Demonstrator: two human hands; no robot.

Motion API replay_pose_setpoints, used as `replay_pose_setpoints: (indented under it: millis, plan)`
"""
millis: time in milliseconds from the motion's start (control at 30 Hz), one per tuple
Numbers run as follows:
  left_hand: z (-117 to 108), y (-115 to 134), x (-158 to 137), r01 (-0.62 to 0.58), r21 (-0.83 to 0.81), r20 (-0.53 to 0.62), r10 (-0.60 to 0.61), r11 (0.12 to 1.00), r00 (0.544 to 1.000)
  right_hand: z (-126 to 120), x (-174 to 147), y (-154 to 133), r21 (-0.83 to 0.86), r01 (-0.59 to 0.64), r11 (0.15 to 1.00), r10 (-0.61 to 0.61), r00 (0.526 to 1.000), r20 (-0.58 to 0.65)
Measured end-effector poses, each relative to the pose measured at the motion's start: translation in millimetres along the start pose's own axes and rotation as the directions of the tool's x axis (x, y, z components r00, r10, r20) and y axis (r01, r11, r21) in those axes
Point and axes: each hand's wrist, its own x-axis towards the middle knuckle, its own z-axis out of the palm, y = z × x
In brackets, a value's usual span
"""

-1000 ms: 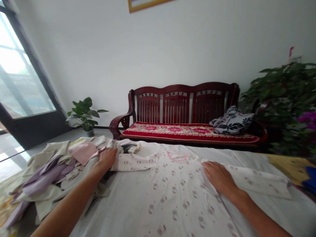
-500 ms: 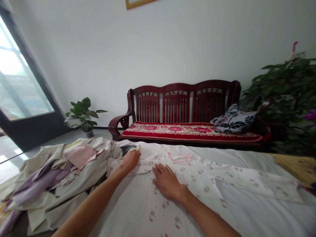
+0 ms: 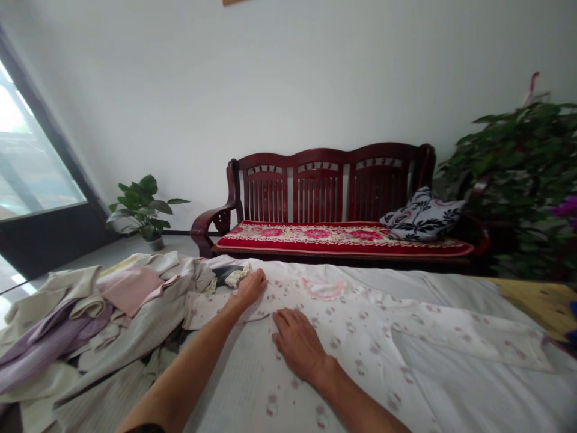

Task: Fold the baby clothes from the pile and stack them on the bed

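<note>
A white long-sleeved shirt (image 3: 356, 328) with a small print and a pink neckline lies spread out, its sleeves reaching left and right. My left hand (image 3: 253, 287) is at the shoulder of the left-side sleeve, fingers curled closed on the fabric; the fingertips are partly hidden. On the chest of the shirt, left of the neckline, rests my right hand (image 3: 300, 346), palm down with the fingers stretched over the cloth. Just beyond my left hand is a cream ruffled piece (image 3: 238, 275) beside something dark.
A heap of clothes (image 3: 135, 288) in cream, pink and purple lies at left. White cloth (image 3: 487, 391) covers the surface beneath the shirt, with bare yellowish wood (image 3: 536, 300) at right. Behind stand a wooden bench (image 3: 315, 186), a patterned cushion (image 3: 424, 216) and potted plants (image 3: 146, 207).
My left hand has shifted slightly right along the sleeve, its fingers more curled. The right hand has moved slightly left and nearer to me. The view has turned a little.
</note>
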Motion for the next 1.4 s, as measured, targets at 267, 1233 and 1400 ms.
replay_pose_setpoints:
  millis: [267, 1233, 1400]
  plan:
    - [11.9, -2.8, -3.4, -0.12, 0.038, -0.074, 0.123, 0.992, 0.99, 2.5, 1.3, 7.1, 0.056, 0.072, 0.996, -0.081, 0.98, 0.18]
    - [13.8, -33.9, -74.1, -0.015, -0.004, -0.229, 0.013, 1.0, 0.973, -43.7, -20.1, 27.3, 0.081, -0.108, 0.991, 0.087, 0.97, 0.227]
    - [34.1, 46.7, -92.1, -0.234, -0.017, -0.191, 0.227, 0.972, 0.955, -59.3, -51.4, 59.3, -0.177, -0.26, 0.949, 0.284, 0.951, 0.124]
